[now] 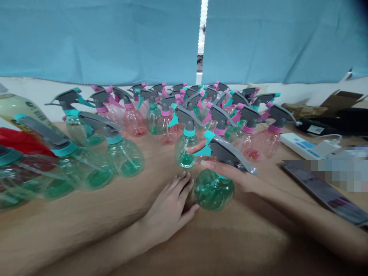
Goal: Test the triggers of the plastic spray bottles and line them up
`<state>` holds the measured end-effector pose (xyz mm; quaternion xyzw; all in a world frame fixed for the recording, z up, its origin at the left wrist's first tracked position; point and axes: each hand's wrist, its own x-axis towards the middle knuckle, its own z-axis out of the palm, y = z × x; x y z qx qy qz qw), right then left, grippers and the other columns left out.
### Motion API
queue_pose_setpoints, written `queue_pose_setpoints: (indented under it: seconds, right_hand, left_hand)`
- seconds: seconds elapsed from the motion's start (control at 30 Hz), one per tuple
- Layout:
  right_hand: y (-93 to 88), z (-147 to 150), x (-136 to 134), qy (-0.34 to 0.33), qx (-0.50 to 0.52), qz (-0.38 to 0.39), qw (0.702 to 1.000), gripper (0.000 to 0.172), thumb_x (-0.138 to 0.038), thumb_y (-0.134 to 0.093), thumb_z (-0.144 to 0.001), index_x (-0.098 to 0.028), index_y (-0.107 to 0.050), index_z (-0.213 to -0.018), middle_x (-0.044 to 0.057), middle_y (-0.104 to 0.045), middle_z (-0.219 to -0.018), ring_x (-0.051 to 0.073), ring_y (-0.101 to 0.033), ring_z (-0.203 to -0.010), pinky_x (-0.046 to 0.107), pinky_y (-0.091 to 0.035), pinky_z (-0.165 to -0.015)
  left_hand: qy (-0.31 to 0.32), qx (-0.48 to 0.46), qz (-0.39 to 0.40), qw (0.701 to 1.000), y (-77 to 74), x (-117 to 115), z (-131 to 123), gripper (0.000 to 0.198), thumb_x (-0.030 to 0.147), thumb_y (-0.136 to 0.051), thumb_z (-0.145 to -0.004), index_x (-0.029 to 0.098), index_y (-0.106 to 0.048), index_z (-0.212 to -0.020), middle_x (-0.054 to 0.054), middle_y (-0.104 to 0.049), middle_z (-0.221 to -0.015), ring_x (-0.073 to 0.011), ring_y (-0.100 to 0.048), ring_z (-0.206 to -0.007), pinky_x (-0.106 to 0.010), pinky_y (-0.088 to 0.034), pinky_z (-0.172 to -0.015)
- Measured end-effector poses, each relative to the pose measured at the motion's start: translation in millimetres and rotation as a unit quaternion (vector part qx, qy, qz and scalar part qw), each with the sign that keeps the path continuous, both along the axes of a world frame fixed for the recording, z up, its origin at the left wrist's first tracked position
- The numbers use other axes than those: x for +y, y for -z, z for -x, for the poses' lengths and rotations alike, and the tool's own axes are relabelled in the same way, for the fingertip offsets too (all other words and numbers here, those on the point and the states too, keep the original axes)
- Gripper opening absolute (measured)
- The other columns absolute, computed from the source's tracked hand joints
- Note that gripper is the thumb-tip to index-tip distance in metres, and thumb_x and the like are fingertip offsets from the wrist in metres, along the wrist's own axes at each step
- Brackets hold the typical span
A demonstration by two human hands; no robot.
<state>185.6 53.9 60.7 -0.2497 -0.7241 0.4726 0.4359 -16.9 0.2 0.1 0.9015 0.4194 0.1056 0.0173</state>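
Observation:
My right hand (240, 177) grips a green-tinted spray bottle (214, 193) round its neck, just under the grey and turquoise spray head. The bottle is roughly upright, low over the table or touching it; I cannot tell which. My left hand (171, 205) lies palm down on the wooden table (235, 245), fingers stretched out and holding nothing, with the thumb close to the bottle's base. Right behind the held bottle stands another clear green spray bottle (185, 149) with a turquoise collar, and fingertips of my right hand overlap it in view.
Several pink-collared spray bottles (135, 120) and green ones crowd the back. More green spray bottles (99, 172) stand at the left, by a big labelled bottle (17, 105). On the right are a white power strip (300, 145), a phone (324, 193) and a cardboard box (342, 101).

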Motion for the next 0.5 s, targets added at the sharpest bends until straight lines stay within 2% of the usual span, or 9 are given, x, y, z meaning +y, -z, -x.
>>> queue_pose_setpoints:
  seconds: [0.1,0.23,0.4,0.5]
  right_hand:
    - [2.2,0.7,2.5,-0.002,0.003,0.007,1.000,0.027,-0.038,-0.063,-0.083,-0.026,-0.061,-0.108,0.002,-0.062,-0.095,0.014,-0.057,-0.075,0.032,-0.050,-0.075]
    - [4.7,1.7,5.4,0.000,-0.009,0.016,1.000,0.028,-0.039,-0.065,-0.082,-0.025,-0.062,-0.107,-0.001,-0.060,-0.077,0.013,-0.054,-0.064,0.032,-0.050,-0.072]
    - [0.5,2.2,1.3,0.007,0.004,0.020,1.000,0.026,-0.038,-0.065,-0.083,-0.026,-0.062,-0.106,0.001,-0.063,-0.090,0.014,-0.056,-0.070,0.032,-0.050,-0.071]
    - [-1.8,1.4,-1.7,0.011,-0.005,0.009,1.000,0.024,-0.038,-0.065,-0.083,-0.027,-0.062,-0.104,0.000,-0.062,-0.083,0.013,-0.055,-0.065,0.031,-0.049,-0.070]
  left_hand:
    - [-0.002,0.003,-0.002,1.000,-0.2,-0.3,0.1,0.056,0.044,-0.045,-0.096,0.006,-0.042,-0.137,-0.018,-0.041,-0.145,-0.0295,-0.034,-0.136,-0.047,-0.032,-0.109]
    - [0.000,-0.009,-0.007,1.000,-0.1,-0.3,0.4,0.056,0.045,-0.045,-0.096,0.006,-0.043,-0.136,-0.018,-0.042,-0.145,-0.0298,-0.035,-0.136,-0.047,-0.034,-0.109]
    - [0.002,0.001,-0.006,1.000,-1.1,0.3,-0.2,0.057,0.043,-0.048,-0.095,0.003,-0.043,-0.136,-0.020,-0.042,-0.144,-0.0305,-0.035,-0.136,-0.047,-0.033,-0.109]
    - [0.003,0.005,-0.007,1.000,-2.2,0.1,-0.9,0.058,0.043,-0.048,-0.095,0.002,-0.043,-0.136,-0.020,-0.042,-0.144,-0.0304,-0.035,-0.136,-0.047,-0.033,-0.109]
